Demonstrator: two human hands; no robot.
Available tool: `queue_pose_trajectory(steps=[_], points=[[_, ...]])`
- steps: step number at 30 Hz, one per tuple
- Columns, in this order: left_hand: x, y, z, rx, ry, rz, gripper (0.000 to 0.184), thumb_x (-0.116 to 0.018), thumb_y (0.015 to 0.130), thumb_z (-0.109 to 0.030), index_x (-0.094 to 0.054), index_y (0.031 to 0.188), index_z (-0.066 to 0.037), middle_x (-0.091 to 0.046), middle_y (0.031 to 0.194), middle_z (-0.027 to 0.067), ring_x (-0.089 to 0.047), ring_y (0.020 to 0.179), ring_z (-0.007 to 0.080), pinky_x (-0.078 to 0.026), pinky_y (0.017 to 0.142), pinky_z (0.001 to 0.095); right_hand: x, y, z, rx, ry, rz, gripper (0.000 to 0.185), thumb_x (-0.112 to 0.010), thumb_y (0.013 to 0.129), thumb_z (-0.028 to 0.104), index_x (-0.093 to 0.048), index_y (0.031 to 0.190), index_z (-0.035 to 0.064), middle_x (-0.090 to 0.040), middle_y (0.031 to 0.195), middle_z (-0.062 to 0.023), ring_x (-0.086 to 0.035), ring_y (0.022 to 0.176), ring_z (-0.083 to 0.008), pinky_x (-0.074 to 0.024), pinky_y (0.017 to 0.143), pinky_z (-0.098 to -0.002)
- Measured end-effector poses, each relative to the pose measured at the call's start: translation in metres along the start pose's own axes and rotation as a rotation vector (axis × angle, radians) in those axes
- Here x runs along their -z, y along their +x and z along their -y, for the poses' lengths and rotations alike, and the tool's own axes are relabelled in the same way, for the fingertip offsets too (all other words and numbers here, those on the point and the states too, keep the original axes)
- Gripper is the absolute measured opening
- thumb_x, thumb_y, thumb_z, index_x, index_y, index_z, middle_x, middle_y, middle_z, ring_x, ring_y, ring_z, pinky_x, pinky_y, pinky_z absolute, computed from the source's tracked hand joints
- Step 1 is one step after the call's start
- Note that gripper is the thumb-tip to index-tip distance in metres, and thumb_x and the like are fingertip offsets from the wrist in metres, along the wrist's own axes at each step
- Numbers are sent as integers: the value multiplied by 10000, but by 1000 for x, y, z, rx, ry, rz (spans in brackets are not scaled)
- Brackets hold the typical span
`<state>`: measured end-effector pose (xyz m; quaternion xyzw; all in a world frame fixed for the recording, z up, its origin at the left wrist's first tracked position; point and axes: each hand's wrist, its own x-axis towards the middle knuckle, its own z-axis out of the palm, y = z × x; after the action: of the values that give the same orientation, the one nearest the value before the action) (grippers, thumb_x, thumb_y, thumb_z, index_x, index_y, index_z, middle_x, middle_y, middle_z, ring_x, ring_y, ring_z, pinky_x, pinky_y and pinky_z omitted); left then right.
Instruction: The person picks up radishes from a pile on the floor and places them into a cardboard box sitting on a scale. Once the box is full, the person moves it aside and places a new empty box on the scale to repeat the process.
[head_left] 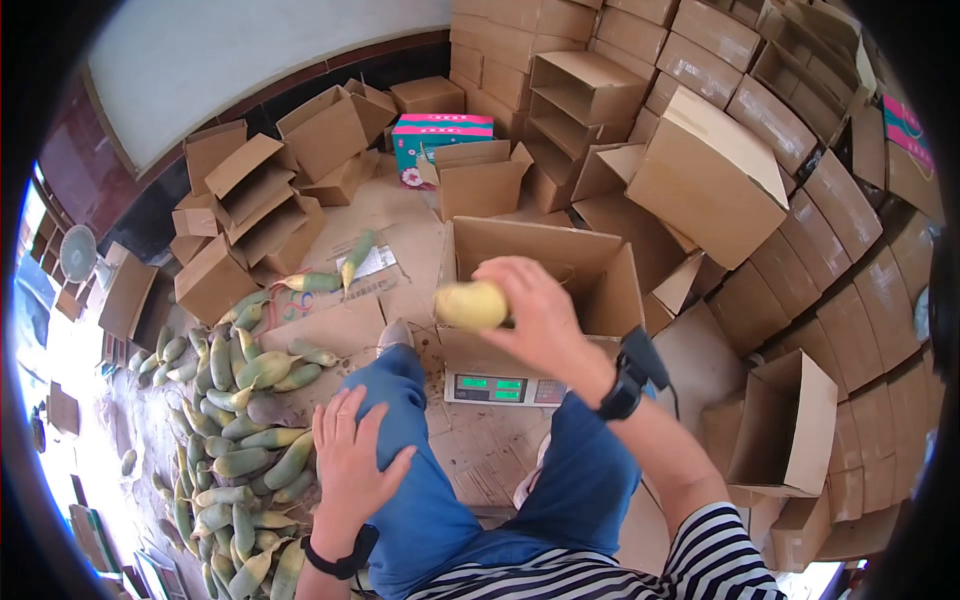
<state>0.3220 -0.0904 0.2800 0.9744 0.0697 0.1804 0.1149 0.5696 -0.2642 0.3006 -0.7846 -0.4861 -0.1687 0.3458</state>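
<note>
My right hand (535, 310) grips a green radish (474, 304) whose pale yellowish end faces left, slightly blurred. It is above the near rim of an open cardboard box (610, 262), which stands on a digital scale (505, 389) with green lit displays. What lies at the bottom of the box is mostly hidden. My left hand (355, 455) lies on my left thigh with its fingers spread and holds nothing. Beside it, to the left, a large pile of green radishes (245, 462) covers the floor.
Two radishes (357, 262) lie on flattened cardboard ahead. Open cartons (240, 200) and a pink and teal box (440, 140) stand behind. Stacked cardboard boxes (770, 120) line the right wall, and an open carton (785, 425) sits at right. A fan (78, 254) is at far left.
</note>
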Motion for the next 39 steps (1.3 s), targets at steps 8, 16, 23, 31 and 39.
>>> queue_pose_trajectory(steps=[8,16,23,31,39], points=[[-12,9,10,44,-77,83,717,-830,689,-274,-548,1319,-77,-369,1470,221,-329,1367,454,-309,1101,559,-29,-16,-153,-290,-304,483,564,-828,716,283,-564,1174,89,-637,1120,-115,-586,1106,-323,-494,925,-435],[-13,15,9,57,-112,89,704,-841,679,-272,-567,1296,-74,-395,1446,216,-354,1345,457,-338,1085,553,-70,-10,-142,-282,-176,314,312,-661,886,198,-595,1172,93,-651,1092,-150,-639,1010,-356,-536,839,-437],[-19,15,7,35,-129,68,716,-840,656,-264,-569,1289,-68,-402,1449,218,-362,1348,456,-341,1090,550,-49,-37,12,147,300,188,346,-698,867,216,-616,1173,77,-619,1147,-115,-623,1046,-310,-519,881,-411],[-31,8,8,95,-291,25,637,-653,860,-238,-427,1408,-4,-384,1488,228,-362,1372,423,-284,1141,500,-101,-59,99,225,575,136,622,-733,794,310,-493,1322,85,-439,1390,-185,-402,1310,-408,-337,1081,-527],[-30,2,21,-40,-20,26,632,-593,895,-297,-418,1422,5,-399,1480,227,-358,1379,413,-287,1136,480,-124,-76,107,178,564,60,695,-723,804,319,-424,1395,107,-383,1444,-181,-340,1355,-425,-298,1113,-532]])
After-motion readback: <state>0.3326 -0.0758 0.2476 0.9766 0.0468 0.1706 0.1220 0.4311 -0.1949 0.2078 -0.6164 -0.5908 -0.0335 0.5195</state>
